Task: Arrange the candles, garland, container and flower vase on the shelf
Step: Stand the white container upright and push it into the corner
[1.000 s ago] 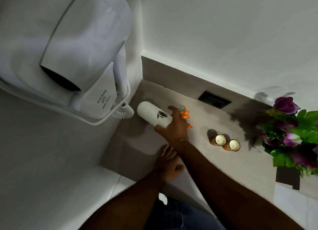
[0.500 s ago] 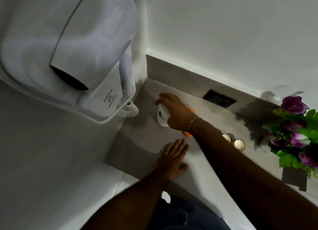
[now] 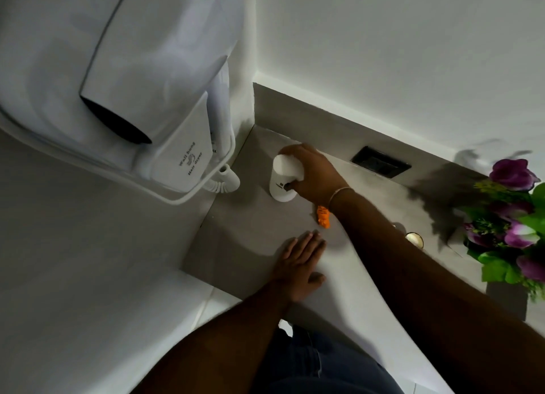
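White walls met at a corner above the grey shelf point(image 3: 244, 246), with a wall-hung hair dryer point(image 3: 124, 78) looming on the left side. A second earlier the white container point(image 3: 284, 177) had lain on its side with the right hand point(image 3: 312, 172) over one end; by this moment it stood upright in the back corner of the shelf, just beside the dryer's coiled cord. The right hand's grip was closed around the container's top and side, fingers curled over the cap, so it had not been let go. The left hand point(image 3: 299, 261) lay flat and empty on the shelf, fingers spread, having slid slightly forward from where it was.

An orange piece of the garland point(image 3: 323, 216) showed under the right wrist, touching the shelf near the container's base. Only one candle point(image 3: 414, 239) was clearly visible past the forearm; the other was mostly hidden. The flower vase point(image 3: 513, 222), with its purple blooms, stood well apart at the right edge.

Judging from this, the container was as good as placed; the garland probably needed laying out next.
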`<state>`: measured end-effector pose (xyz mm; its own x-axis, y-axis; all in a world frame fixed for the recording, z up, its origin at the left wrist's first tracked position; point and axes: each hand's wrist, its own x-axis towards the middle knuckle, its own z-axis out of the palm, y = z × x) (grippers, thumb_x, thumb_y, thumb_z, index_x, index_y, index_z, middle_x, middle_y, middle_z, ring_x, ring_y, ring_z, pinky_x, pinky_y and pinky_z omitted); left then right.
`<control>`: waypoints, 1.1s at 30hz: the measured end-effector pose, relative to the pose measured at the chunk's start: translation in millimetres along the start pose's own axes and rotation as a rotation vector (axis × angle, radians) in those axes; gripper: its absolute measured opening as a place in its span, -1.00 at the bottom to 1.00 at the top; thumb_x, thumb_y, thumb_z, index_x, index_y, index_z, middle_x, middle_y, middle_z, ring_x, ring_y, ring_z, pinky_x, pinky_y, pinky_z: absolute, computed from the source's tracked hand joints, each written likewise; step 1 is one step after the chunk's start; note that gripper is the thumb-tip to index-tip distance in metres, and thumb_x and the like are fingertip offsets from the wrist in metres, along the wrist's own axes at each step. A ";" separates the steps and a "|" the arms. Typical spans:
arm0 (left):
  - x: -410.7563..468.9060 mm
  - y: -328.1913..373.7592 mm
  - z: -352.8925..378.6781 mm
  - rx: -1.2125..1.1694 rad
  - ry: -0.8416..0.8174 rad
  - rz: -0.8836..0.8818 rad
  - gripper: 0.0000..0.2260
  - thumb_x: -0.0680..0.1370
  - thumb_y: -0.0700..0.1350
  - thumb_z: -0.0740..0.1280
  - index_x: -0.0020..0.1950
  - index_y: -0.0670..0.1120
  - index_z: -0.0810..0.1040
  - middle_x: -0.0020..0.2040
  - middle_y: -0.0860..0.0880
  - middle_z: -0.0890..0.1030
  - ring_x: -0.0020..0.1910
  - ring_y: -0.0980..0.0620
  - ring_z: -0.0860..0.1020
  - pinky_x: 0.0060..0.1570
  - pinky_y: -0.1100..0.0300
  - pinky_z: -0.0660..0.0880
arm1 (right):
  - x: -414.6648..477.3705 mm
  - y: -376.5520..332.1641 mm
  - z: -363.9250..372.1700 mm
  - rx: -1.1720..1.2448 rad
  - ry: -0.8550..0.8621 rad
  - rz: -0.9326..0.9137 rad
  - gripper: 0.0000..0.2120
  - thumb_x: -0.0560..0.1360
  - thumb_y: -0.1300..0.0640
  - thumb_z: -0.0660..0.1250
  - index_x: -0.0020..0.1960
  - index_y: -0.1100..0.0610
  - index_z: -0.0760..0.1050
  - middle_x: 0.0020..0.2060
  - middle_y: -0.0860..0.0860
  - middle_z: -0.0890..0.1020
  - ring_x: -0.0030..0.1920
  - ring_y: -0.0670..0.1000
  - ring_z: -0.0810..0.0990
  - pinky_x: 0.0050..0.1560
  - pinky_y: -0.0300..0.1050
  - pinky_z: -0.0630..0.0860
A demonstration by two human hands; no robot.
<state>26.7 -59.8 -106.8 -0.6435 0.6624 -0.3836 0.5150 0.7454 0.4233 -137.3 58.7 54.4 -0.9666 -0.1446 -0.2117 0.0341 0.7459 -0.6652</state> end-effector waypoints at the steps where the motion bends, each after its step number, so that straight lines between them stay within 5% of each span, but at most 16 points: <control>1: 0.2 0.0 -0.2 -0.005 -0.002 -0.001 -0.24 0.69 0.22 0.20 0.76 0.05 -0.10 0.77 0.02 -0.18 0.75 0.00 -0.22 0.72 -0.05 -0.19 | 4.0 0.6 -1.4 0.001 -0.026 -0.025 -0.29 0.34 0.27 0.60 0.44 0.03 0.50 0.39 0.04 0.52 0.37 0.15 0.51 0.39 -0.06 0.45; 6: 1.6 -1.2 0.9 0.012 -0.022 -0.002 -0.24 0.69 0.23 0.19 0.76 0.05 -0.14 0.77 0.01 -0.21 0.75 -0.01 -0.23 0.72 -0.05 -0.19 | 6.6 24.8 -2.5 0.089 -0.113 -0.027 -0.04 0.31 0.26 0.56 0.60 -0.08 0.23 0.53 0.06 0.35 0.49 0.08 0.37 0.51 -0.02 0.33; 10: 3.1 -2.7 4.1 0.011 -0.016 0.004 -0.24 0.70 0.22 0.17 0.76 0.04 -0.15 0.77 -0.01 -0.22 0.74 -0.03 -0.25 0.72 -0.06 -0.21 | -21.3 69.6 24.8 0.358 0.235 0.463 -0.35 0.44 0.16 0.46 0.49 0.08 0.36 0.40 0.18 0.46 0.31 0.11 0.54 0.35 0.08 0.53; 13: 4.8 -2.8 7.6 0.035 -0.022 0.004 -0.24 0.70 0.25 0.15 0.76 0.04 -0.16 0.76 -0.02 -0.23 0.74 -0.05 -0.26 0.72 -0.07 -0.21 | -34.0 92.7 55.3 0.116 0.155 0.763 -0.35 0.48 -0.06 0.49 0.44 0.17 0.35 0.35 0.23 0.46 0.35 0.33 0.47 0.37 0.13 0.42; 16: 7.3 -5.0 7.9 0.049 -0.037 0.009 -0.25 0.70 0.25 0.16 0.76 0.02 -0.10 0.77 -0.03 -0.22 0.75 -0.05 -0.25 0.72 -0.09 -0.18 | -40.7 100.5 72.9 -0.011 0.110 0.703 -0.28 0.45 -0.06 0.51 0.47 0.20 0.33 0.34 0.22 0.45 0.34 0.33 0.43 0.29 0.15 0.44; 19: 8.1 -5.9 6.4 0.054 -0.064 0.014 -0.26 0.70 0.23 0.16 0.76 0.01 -0.10 0.77 -0.03 -0.23 0.75 -0.04 -0.26 0.72 -0.10 -0.17 | -42.8 104.8 76.0 -0.046 0.195 0.679 -0.42 0.49 -0.03 0.44 0.41 0.21 0.44 0.26 0.23 0.53 0.28 0.32 0.47 0.23 0.13 0.46; 27: 5.5 -4.1 6.7 0.013 -0.022 0.006 -0.22 0.68 0.24 0.19 0.76 0.04 -0.15 0.76 0.00 -0.23 0.73 -0.03 -0.27 0.72 -0.07 -0.21 | -44.9 117.5 59.0 0.186 0.309 0.751 -0.58 0.50 -0.15 0.37 0.00 0.21 0.70 -0.12 0.21 0.74 -0.02 0.25 0.71 0.08 0.04 0.62; 33: 2.7 -12.3 5.8 0.069 0.014 0.048 -0.25 0.68 0.29 0.13 0.76 0.06 -0.12 0.77 0.02 -0.17 0.74 0.02 -0.23 0.73 -0.05 -0.12 | -47.8 121.5 60.4 0.360 0.402 0.865 -0.42 0.63 -0.28 0.17 -0.15 0.17 0.69 -0.21 0.17 0.73 -0.07 0.24 0.70 0.10 0.05 0.63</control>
<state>22.0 -66.8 -117.9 -0.6247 0.6970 -0.3520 0.5830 0.7162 0.3836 -71.6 117.0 -59.6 -0.5858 0.6299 -0.5100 0.7719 0.2418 -0.5880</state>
